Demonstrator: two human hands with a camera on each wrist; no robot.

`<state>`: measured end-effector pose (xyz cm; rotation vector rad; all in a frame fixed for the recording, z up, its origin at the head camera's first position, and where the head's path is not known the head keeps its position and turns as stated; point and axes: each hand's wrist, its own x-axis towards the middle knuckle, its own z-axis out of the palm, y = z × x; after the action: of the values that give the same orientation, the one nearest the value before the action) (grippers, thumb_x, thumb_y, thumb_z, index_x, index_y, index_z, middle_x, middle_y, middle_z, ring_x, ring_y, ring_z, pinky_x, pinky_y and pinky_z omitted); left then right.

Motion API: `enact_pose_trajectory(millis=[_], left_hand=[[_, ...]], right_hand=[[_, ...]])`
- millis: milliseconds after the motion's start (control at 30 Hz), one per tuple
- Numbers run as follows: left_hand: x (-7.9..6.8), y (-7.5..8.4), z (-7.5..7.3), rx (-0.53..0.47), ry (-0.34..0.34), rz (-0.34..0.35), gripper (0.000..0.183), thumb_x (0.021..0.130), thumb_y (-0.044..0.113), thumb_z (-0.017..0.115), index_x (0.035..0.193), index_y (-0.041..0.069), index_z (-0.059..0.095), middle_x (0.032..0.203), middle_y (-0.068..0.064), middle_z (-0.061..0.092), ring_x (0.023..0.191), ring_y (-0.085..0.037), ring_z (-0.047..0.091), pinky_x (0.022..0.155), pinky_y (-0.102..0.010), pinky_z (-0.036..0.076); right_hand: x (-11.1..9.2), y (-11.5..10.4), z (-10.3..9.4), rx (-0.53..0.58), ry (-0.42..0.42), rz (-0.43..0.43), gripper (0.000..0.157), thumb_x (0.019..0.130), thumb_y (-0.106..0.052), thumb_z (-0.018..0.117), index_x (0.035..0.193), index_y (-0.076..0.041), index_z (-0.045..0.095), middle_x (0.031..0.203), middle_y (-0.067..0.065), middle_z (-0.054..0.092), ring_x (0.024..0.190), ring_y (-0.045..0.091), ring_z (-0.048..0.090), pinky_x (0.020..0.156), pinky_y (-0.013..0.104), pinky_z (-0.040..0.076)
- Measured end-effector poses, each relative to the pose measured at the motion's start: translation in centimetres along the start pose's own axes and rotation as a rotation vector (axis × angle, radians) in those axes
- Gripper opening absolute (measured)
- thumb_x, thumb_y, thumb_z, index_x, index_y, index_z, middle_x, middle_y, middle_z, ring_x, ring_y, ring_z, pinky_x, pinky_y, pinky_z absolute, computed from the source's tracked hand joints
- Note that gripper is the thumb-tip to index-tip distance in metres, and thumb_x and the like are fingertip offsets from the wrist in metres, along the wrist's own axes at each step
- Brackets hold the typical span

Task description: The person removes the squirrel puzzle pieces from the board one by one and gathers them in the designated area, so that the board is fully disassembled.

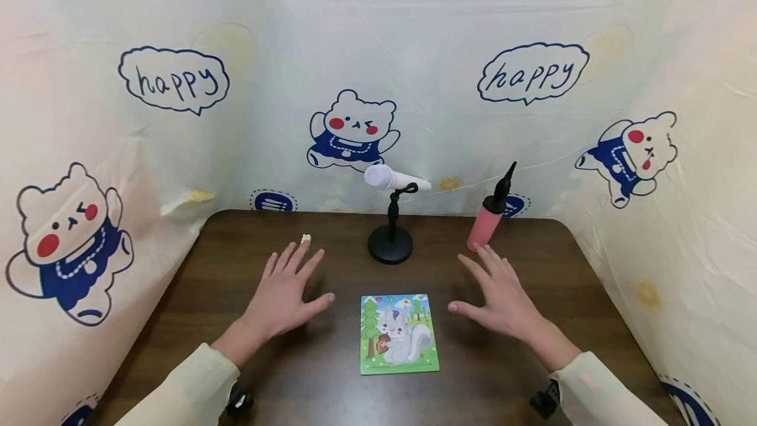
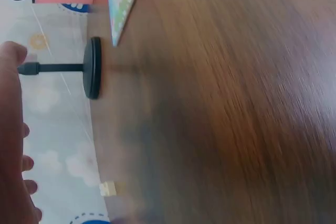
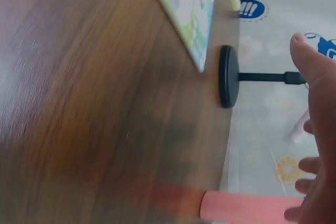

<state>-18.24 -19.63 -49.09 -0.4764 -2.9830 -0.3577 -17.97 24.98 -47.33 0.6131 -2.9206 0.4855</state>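
Observation:
My left hand [image 1: 282, 300] hovers over the left half of the table, fingers spread and holding nothing. Just past its fingertips lies a small cream-coloured piece [image 1: 305, 238], partly hidden in the head view. On the right, my right hand [image 1: 501, 294] is likewise spread and empty, its fingertips overlapping the foot of a pink hand pump [image 1: 481, 225] with a black nozzle. Between the hands a picture puzzle board [image 1: 399, 334] with a grey squirrel lies flat. Behind it a white microphone [image 1: 393, 179] rests tilted on a black stand [image 1: 390, 244].
The brown wooden table [image 1: 319, 386] ends at a pale curtain [image 1: 437, 31] printed with bears and the word happy, which hangs behind it and along both sides. Dark wrist cameras sit below both cream sleeves [image 1: 189, 390].

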Motion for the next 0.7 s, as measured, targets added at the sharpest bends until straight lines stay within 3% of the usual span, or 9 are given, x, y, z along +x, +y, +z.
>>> enact_pose_trajectory(millis=[133,333,533,700], left_hand=[[0.3,1.3,-0.1,-0.124,-0.021,0.031,0.084,0.090,0.072,0.059,0.156,0.023,0.045,0.163,-0.009,0.038,0.149,-0.037,0.035,0.118,-0.066,0.026],[1.2,4.0,0.6,-0.274,-0.136,0.066,0.061,0.095,0.055,0.065,0.143,0.018,0.059,0.150,-0.005,0.054,0.139,-0.029,0.049,0.113,-0.058,0.040],[2.0,6.1,1.7,-0.344,-0.208,0.109,0.040,0.098,0.034,0.067,0.131,0.013,0.068,0.130,-0.002,0.065,0.121,-0.023,0.061,0.103,-0.048,0.051],[2.4,7.0,2.7,-0.348,-0.251,0.128,0.035,0.099,0.030,0.064,0.128,0.011,0.069,0.125,-0.003,0.068,0.115,-0.022,0.063,0.102,-0.047,0.051]], right_hand=[[0.1,-1.5,0.5,0.087,0.015,-0.055,0.089,0.081,-0.074,0.070,0.150,-0.023,0.052,0.166,0.008,0.032,0.153,0.034,0.027,0.115,0.069,0.029],[0.4,-3.8,2.3,0.133,-0.051,-0.149,0.076,0.085,-0.067,0.071,0.145,-0.024,0.057,0.160,0.006,0.041,0.145,0.030,0.040,0.112,0.063,0.037],[0.6,-5.9,4.5,0.161,-0.153,-0.200,0.074,0.088,-0.071,0.065,0.143,-0.022,0.060,0.158,0.006,0.044,0.144,0.029,0.042,0.112,0.060,0.038],[0.4,-7.1,6.2,0.167,-0.225,-0.237,0.068,0.089,-0.070,0.063,0.141,-0.026,0.062,0.156,0.004,0.046,0.143,0.026,0.042,0.111,0.059,0.038]])
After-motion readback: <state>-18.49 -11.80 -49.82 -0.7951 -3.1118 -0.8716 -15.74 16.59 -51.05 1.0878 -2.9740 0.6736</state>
